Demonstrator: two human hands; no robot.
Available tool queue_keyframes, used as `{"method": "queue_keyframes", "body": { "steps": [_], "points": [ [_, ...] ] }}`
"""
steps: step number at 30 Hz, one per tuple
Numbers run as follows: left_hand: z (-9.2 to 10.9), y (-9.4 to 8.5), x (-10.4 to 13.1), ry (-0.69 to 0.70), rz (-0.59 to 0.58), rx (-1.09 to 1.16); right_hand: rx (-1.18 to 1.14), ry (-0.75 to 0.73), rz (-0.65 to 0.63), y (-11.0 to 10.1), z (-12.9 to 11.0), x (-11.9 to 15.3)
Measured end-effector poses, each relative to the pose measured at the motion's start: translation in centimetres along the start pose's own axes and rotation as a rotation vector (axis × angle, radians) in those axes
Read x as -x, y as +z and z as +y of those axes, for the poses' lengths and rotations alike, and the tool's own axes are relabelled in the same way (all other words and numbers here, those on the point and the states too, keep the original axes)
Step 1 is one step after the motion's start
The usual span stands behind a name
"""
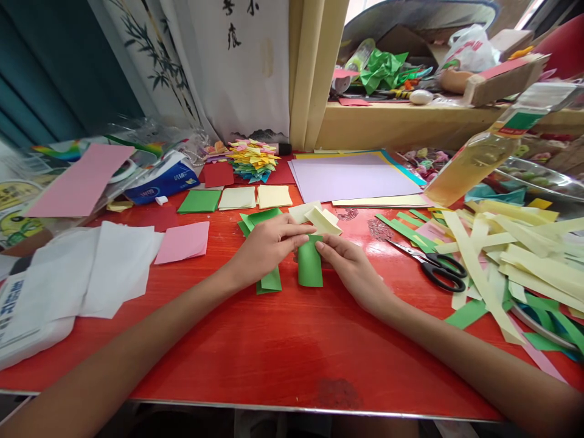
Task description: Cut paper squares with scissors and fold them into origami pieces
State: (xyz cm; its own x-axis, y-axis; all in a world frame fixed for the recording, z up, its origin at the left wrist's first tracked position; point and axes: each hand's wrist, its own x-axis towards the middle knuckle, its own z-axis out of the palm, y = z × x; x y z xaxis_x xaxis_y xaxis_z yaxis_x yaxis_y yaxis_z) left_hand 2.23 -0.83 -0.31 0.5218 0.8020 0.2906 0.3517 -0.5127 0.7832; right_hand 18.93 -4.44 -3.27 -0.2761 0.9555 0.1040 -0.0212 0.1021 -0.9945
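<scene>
Between my two hands, near the middle of the red table, is a small green paper piece (310, 265), curved along its length. My right hand (353, 267) pinches its right edge near the top. Fingers of my left hand (264, 246) reach to its top left corner, thumb and fingertips closed there. Under and behind my left hand lie more green folded papers (271, 281), partly hidden by it. Pale yellow folded papers (325, 220) rest just beyond my fingertips.
Black-handled scissors (440, 267) lie at the right beside a heap of paper strips (483, 255). A tilted bottle (479, 158) stands behind them. Square paper stacks (199, 201), large lilac sheets (342, 176) and a colourful folded-paper piece (253, 159) are at the back. White sheets (118, 267) lie left.
</scene>
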Motion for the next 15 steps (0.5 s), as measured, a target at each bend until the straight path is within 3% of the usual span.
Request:
{"method": "queue_keyframes", "body": {
  "steps": [8,15],
  "points": [
    [0.33,0.04,0.04,-0.108,0.004,0.052,0.001,0.023,0.019,0.02,-0.2,0.14],
    [0.61,0.34,0.18,-0.118,0.009,0.189,-0.023,0.02,0.066,0.12,-0.43,0.22]
  ]
}}
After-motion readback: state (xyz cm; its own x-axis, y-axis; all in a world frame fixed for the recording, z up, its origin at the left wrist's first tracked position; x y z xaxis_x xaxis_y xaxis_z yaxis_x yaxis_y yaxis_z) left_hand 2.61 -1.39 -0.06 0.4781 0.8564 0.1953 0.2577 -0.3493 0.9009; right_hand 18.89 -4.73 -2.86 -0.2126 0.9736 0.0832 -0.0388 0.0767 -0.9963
